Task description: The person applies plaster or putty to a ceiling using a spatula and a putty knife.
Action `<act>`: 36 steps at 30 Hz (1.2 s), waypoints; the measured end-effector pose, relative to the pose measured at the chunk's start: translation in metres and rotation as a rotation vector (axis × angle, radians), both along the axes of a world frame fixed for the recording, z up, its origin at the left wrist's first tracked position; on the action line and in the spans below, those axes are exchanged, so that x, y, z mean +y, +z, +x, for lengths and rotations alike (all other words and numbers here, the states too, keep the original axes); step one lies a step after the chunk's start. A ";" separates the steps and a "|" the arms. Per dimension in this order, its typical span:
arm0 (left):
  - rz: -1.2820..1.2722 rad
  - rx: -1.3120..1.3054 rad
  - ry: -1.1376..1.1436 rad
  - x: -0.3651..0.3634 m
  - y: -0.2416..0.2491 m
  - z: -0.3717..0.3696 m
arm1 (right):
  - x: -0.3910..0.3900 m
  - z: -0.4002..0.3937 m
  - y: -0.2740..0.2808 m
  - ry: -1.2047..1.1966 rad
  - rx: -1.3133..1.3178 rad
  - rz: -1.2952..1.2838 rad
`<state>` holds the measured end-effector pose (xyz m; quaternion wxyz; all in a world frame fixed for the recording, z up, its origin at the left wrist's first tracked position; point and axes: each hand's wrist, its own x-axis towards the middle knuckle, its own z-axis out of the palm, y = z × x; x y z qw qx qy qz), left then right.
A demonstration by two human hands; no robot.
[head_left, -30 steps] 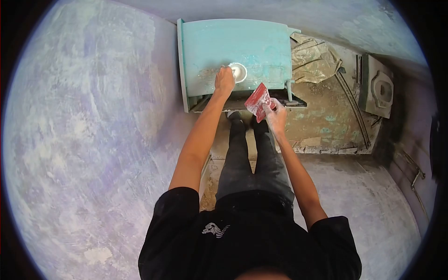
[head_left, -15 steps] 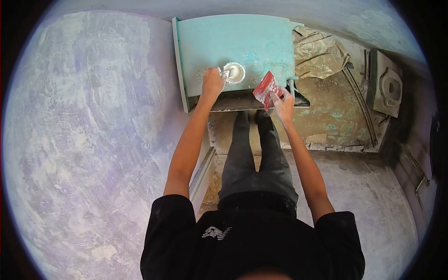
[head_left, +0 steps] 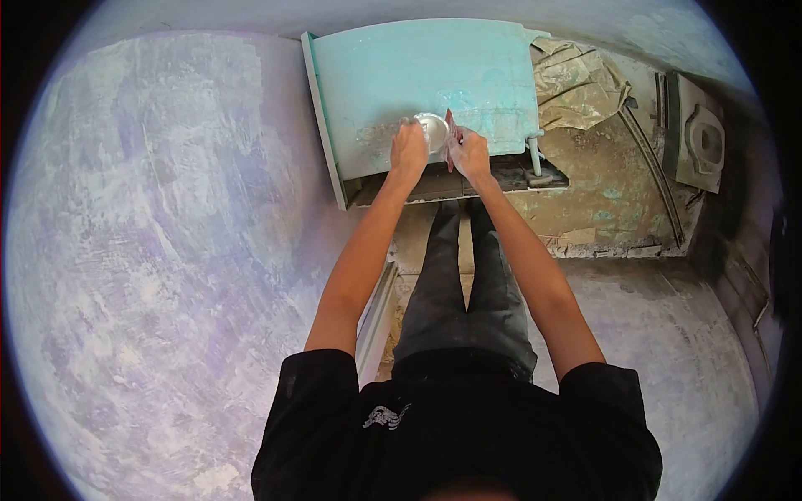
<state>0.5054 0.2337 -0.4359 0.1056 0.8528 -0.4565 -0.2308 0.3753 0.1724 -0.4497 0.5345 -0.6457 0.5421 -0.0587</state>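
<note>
Close to the front edge of the turquoise surface (head_left: 418, 67) is a round white container (head_left: 435, 134) with white material inside. My left hand (head_left: 408, 150) is closed at the container's left side; what its fingers grip is too small to make out. On the other side, my right hand (head_left: 469, 155) pinches a red scraper (head_left: 450, 134) smeared with white. The scraper is turned nearly edge-on to the view and stands upright at the container's right rim.
A patchy white and purple wall (head_left: 167, 250) fills the left. Crumpled brown sheeting (head_left: 576, 83) lies at the back right, near a grey panel with an oval opening (head_left: 697, 142). Dark strips (head_left: 652, 171) run along the floor there.
My right hand has moved left with the red scraper, which has turned from face-on to nearly edge-on. My left hand has shifted slightly right and down, and the two hands are closer together.
</note>
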 end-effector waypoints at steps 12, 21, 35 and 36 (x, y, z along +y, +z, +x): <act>-0.025 0.197 0.026 0.019 -0.011 0.036 | 0.011 0.009 -0.020 -0.046 0.078 -0.031; -0.066 0.416 0.058 0.034 0.006 0.065 | 0.013 0.005 -0.025 -0.006 0.081 -0.043; -0.065 0.731 0.207 0.063 0.027 0.093 | 0.018 -0.052 -0.009 -0.203 -0.056 -0.179; -0.076 0.756 0.211 0.067 0.029 0.094 | 0.020 -0.057 -0.005 -0.268 -0.097 -0.125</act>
